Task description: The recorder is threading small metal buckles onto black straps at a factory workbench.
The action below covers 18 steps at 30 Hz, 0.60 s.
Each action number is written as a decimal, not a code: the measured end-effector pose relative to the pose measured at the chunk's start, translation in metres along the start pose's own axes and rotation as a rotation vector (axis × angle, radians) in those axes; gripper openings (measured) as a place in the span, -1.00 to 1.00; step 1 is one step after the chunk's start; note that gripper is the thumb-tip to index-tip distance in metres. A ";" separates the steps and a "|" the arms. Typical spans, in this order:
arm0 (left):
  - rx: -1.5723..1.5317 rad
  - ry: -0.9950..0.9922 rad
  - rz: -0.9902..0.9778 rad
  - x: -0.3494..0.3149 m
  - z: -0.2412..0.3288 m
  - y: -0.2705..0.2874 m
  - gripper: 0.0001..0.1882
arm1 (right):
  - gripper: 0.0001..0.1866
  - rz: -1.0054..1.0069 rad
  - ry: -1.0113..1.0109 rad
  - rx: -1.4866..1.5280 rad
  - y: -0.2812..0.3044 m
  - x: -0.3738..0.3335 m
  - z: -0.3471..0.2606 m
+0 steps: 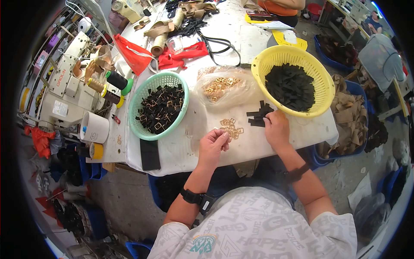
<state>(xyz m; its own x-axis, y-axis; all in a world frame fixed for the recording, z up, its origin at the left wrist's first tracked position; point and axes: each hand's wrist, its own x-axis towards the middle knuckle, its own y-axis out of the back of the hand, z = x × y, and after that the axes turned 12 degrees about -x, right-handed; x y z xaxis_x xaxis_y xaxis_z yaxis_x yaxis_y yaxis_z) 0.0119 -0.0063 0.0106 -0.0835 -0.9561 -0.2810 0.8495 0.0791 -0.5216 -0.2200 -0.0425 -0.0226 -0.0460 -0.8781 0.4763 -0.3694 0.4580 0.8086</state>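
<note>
Fingers of the left hand (211,149) are drawn together with the thumb in the head view, but whether anything sits between them is too small to tell. Those of the right hand (277,131) touch the edge of a small pile of black strips (258,115) and partly cover it; I cannot tell whether they are clamped on one. Creased plastic blurs the contents of a clear bag (235,93), and the sewing machine (64,82) at the left bends away toward the dark rim. Another person (282,5) shows only in part, cut off by the top edge. Two baskets stand on the surface (196,159), one green (185,110) and one yellow (330,93), with one bag between them and one dark phone (150,154) at the near edge. Overlap prevents an exact count of the strips or of the loose gold buckles (233,131), which lie just beyond the left hand. The strips are short, flat and matte; the buckles are shiny open frames. Black strips fill the yellow basket, while strips and buckles mingle in the green one.
</note>
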 end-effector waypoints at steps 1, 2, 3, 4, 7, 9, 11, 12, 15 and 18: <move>0.003 -0.002 0.003 -0.001 0.001 0.000 -0.89 | -0.90 0.031 0.013 0.044 0.001 0.001 -0.003; 0.001 -0.007 0.003 -0.001 0.002 -0.002 -0.89 | -0.91 0.034 0.029 0.087 0.004 0.001 -0.005; -0.001 -0.011 0.003 -0.001 0.003 -0.004 -0.89 | -0.92 0.037 0.044 0.131 0.009 -0.001 -0.008; -0.003 -0.013 0.002 -0.002 0.003 -0.006 -0.89 | -0.92 0.039 0.058 0.174 0.018 -0.003 -0.013; -0.001 -0.033 -0.008 0.001 -0.001 -0.006 -0.89 | -0.86 -0.227 -0.074 0.745 0.041 -0.006 -0.042; 0.001 -0.018 -0.007 -0.001 0.000 -0.009 -0.89 | -0.85 -0.491 -0.186 0.959 0.046 -0.003 -0.047; -0.005 0.000 -0.026 -0.002 0.004 -0.013 -0.89 | -0.87 -0.671 -0.305 1.178 0.041 -0.001 -0.047; -0.014 0.014 -0.042 -0.004 0.006 -0.015 -0.89 | -0.90 -0.703 -0.320 1.300 0.038 0.000 -0.045; -0.127 0.070 -0.106 -0.006 0.008 -0.014 -0.91 | -0.92 -0.740 -0.424 1.477 0.034 0.000 -0.041; -0.225 0.135 -0.173 -0.010 0.012 -0.012 -0.93 | -0.91 -0.878 -0.478 1.694 0.033 -0.001 -0.040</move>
<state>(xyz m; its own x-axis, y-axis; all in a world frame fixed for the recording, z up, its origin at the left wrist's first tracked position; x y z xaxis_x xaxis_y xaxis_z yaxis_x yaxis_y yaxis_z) 0.0090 -0.0016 0.0296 -0.2983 -0.9158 -0.2691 0.6815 -0.0070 -0.7318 -0.1952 -0.0212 0.0176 0.5167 -0.8421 -0.1547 -0.7698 -0.3778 -0.5145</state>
